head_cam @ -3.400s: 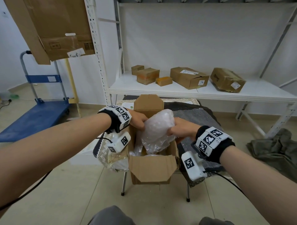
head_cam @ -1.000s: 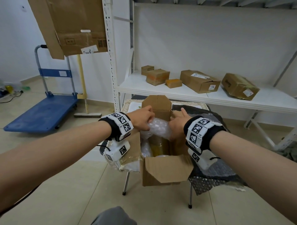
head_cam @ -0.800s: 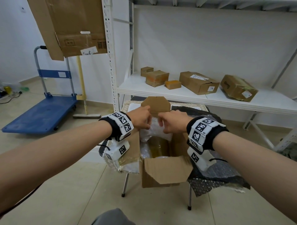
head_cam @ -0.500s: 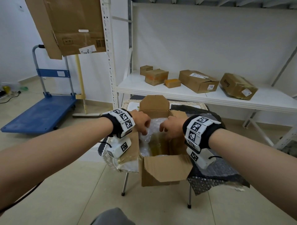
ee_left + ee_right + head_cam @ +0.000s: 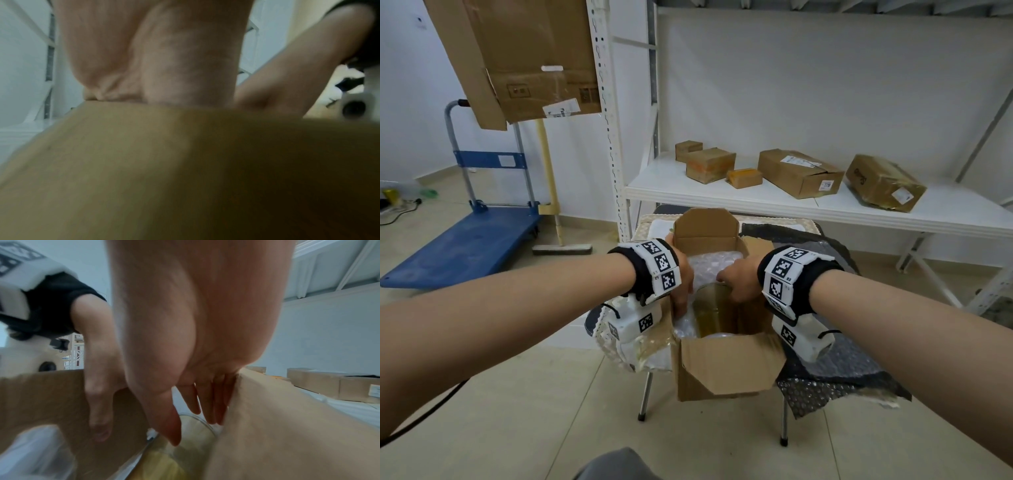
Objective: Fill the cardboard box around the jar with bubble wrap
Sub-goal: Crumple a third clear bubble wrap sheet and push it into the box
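An open cardboard box [image 5: 726, 363] stands on a small stool. Inside it is an amber jar [image 5: 714, 308] with its rim [image 5: 197, 420] uncovered. Clear bubble wrap [image 5: 714, 265] fills the far side, and more bubble wrap [image 5: 37, 451] lies along the left wall. My left hand [image 5: 681, 291] reaches down between the jar and the left wall and presses on the wrap. My right hand [image 5: 736, 284] is at the jar's right side. In the right wrist view its straight fingers [image 5: 207, 407] point down beside the box's right wall. A cardboard flap [image 5: 185, 170] hides the left fingers in the left wrist view.
A dark sheet of bubble wrap [image 5: 835, 380] hangs over the stool to the right of the box. Behind it is a white shelf [image 5: 791, 209] with several parcels. A blue platform trolley [image 5: 465, 243] and a broom [image 5: 551, 192] stand on the tiled floor at left.
The wad that both hands held above the box has gone inside. Over the last second both hands dropped from the top edge deeper into the box on either side of the jar.
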{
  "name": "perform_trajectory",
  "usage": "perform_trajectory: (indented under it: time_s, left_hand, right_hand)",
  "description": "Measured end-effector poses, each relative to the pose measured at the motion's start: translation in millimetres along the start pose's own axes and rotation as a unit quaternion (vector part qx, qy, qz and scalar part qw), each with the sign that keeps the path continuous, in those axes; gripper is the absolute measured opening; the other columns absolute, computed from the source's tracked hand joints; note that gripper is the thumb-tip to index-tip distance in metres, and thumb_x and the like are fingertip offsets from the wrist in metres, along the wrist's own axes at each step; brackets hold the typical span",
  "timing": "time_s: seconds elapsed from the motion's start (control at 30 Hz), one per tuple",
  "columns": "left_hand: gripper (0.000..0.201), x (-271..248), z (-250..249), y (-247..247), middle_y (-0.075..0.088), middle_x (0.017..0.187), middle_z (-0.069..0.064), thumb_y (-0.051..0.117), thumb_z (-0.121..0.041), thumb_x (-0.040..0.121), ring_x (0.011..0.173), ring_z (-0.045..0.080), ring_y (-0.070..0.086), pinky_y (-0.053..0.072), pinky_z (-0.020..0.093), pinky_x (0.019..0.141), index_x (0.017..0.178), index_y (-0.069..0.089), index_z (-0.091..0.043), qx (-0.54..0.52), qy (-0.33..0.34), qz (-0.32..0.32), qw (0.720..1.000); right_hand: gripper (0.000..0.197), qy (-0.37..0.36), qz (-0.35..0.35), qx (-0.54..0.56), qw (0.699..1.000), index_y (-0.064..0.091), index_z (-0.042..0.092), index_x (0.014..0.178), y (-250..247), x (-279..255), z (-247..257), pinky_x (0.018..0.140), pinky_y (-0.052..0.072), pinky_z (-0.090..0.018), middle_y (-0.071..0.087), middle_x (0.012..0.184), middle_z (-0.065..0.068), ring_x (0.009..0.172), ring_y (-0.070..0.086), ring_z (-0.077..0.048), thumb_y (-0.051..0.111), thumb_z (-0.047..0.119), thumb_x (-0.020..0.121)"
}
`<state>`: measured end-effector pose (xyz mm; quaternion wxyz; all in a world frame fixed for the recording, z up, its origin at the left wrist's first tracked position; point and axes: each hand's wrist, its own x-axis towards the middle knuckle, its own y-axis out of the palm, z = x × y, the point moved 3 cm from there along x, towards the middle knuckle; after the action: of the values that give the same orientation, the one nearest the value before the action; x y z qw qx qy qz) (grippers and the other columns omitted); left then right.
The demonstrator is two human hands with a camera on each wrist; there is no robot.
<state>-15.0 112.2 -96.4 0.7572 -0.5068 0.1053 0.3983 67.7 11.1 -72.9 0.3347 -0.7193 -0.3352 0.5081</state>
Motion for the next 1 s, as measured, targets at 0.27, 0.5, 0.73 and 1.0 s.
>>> perform_trajectory:
  time_s: [0.27, 0.5, 0.73, 1.0]
  left_hand:
    - [0.07, 9, -6, 2, 0.04, 0.151, -0.005, 0.057, -0.066, 0.08, 0.146, 0.025, 0.026, 0.003, 0.068, 0.112, 0.138, 0.052, -0.028, -0.017, 0.019, -0.074, 0.997]
    - [0.043, -8, 10, -7, 0.044, 0.123, 0.002, 0.07, -0.054, 0.078, 0.115, 0.022, 0.045, 0.035, 0.039, 0.102, 0.105, 0.07, -0.02, -0.106, -0.009, -0.255, 0.961]
    - [0.067, 13, 5, 3, 0.064, 0.122, -0.008, 0.06, -0.073, 0.073, 0.121, 0.02, 0.053, 0.006, 0.06, 0.115, 0.122, 0.065, -0.029, -0.064, 0.004, -0.098, 0.993]
    - [0.049, 8, 6, -3, 0.051, 0.112, -0.005, 0.077, -0.058, 0.068, 0.104, 0.02, 0.054, 0.029, 0.048, 0.11, 0.102, 0.058, -0.028, -0.131, 0.034, -0.176, 0.975]
  right_hand:
    - [0.046, -0.014, -0.135, 0.109, 0.985, 0.053, 0.019, 0.141, -11, -5, -9, 0.099, 0.044, -0.034, 0.04, 0.141, -0.007, 0.128, 0.047, -0.028, 0.062, 0.021, 0.095]
    - [0.042, 0.037, -0.118, 0.029, 0.992, 0.059, 0.026, 0.136, -11, 9, -15, 0.119, 0.025, -0.051, 0.048, 0.139, -0.007, 0.137, 0.04, -0.032, 0.056, 0.037, 0.095]
    - [0.059, 0.023, 0.008, 0.005, 1.0, 0.033, 0.02, 0.153, 9, 22, -17, 0.114, 0.037, -0.052, 0.047, 0.152, -0.01, 0.134, 0.05, -0.031, 0.051, 0.031, 0.098]
    - [0.04, 0.068, -0.039, -0.032, 0.996, 0.059, 0.019, 0.133, 0, 20, -17, 0.11, 0.039, -0.049, 0.049, 0.139, -0.009, 0.129, 0.047, -0.032, 0.055, 0.035, 0.097]
